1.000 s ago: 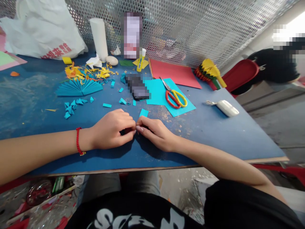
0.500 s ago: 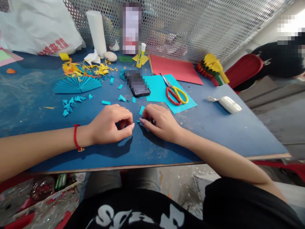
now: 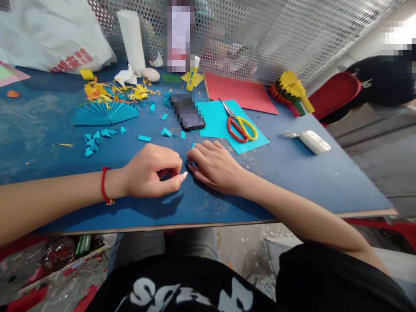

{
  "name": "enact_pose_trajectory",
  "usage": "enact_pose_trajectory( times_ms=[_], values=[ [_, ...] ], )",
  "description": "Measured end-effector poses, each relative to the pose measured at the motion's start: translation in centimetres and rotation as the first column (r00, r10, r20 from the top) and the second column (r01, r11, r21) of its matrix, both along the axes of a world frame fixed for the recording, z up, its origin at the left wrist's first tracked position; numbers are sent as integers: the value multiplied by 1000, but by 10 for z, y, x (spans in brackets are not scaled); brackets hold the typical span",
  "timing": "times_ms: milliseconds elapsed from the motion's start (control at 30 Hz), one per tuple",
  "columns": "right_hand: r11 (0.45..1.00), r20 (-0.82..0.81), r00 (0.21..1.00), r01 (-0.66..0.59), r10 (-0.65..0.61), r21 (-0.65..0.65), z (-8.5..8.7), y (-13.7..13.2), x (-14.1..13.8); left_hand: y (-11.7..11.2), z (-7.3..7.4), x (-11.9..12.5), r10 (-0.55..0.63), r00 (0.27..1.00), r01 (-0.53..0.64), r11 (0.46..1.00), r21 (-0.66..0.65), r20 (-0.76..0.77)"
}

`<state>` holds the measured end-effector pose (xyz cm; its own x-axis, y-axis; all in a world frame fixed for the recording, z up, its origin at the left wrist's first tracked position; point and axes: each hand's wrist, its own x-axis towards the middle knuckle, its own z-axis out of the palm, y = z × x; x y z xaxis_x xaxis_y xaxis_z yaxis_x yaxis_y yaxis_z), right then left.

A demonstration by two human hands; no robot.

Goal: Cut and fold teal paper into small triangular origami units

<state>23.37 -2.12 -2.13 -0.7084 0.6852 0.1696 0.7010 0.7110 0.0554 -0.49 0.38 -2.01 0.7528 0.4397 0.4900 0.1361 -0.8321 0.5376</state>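
Can see blue paper scrap (image 3: 194, 144) just beyond loosely bent right hand (image 3: 216, 167), beside narrowly curled left hand (image 3: 152, 171); cannot tell either grip, or contents of far-left bag (image 3: 58, 37).

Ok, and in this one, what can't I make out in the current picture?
All in the head view:
Whether the left hand holds anything small: its own curled shape hides that.
Anything under the right hand: it covers that spot.
The full shape of the blue slip: the right hand blocks the rest.
What the upright screen and dark phone show: pixelated.
The white bag's full outline: cut off by picture edges.
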Motion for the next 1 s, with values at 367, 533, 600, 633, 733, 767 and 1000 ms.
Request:
enact_pose_trajectory(
  times_ms=[367,533,600,633,733,767,1000],
  values=[
    [997,8,998,60,-59,-50,-2,9,-7,0,7,3,51,998,-51,999,-18,47],
    [983,-85,981,167,-173,-80,-3,11,-5,0,8,3,104,994,-102,994,-41,43],
    [974,-86,971,222,-225,-41,-4,11,-4,0,7,3,145,989,-143,989,-41,26],
    [971,-81,968,238,-239,-24,-4,11,-4,0,7,3,163,986,-163,986,-38,21],
    [972,-25,972,235,-235,20,-3,11,-6,2,5,3,180,984,-180,983,-27,9],
    [974,9,974,226,-227,32,-3,12,-8,2,4,2,179,984,-178,984,-21,7],
    [974,124,966,224,-226,31,1,11,-12,3,1,2,124,992,-125,992,37,19]
  ],
)
